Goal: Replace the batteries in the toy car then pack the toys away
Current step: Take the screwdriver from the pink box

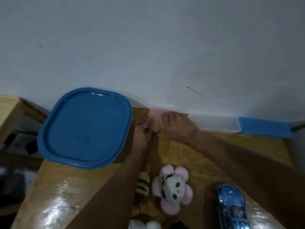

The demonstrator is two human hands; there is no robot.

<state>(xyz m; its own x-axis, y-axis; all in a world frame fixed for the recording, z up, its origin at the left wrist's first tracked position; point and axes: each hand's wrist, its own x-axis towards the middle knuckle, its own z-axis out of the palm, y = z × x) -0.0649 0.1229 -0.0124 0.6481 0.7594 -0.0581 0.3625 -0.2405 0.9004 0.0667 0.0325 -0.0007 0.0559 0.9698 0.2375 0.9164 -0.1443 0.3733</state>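
Both of my hands reach to a small pale pink box (156, 114) against the wall at the back of the wooden table (69, 192). My left hand (143, 131) grips its left side and my right hand (177, 125) lies over its right part. What the box holds is hidden. A shiny blue toy car (231, 207) stands at the near right. A pink plush with a panda face (172, 189) lies near the middle, and a striped plush (143, 184) lies beside it, partly under my left forearm.
A large blue container lid (85, 128) covers the table's back left. A clear box (214, 123) and a blue-lidded box (265, 128) stand along the wall at the right. More plush toys (145, 224) show at the bottom edge. The table's left edge drops off.
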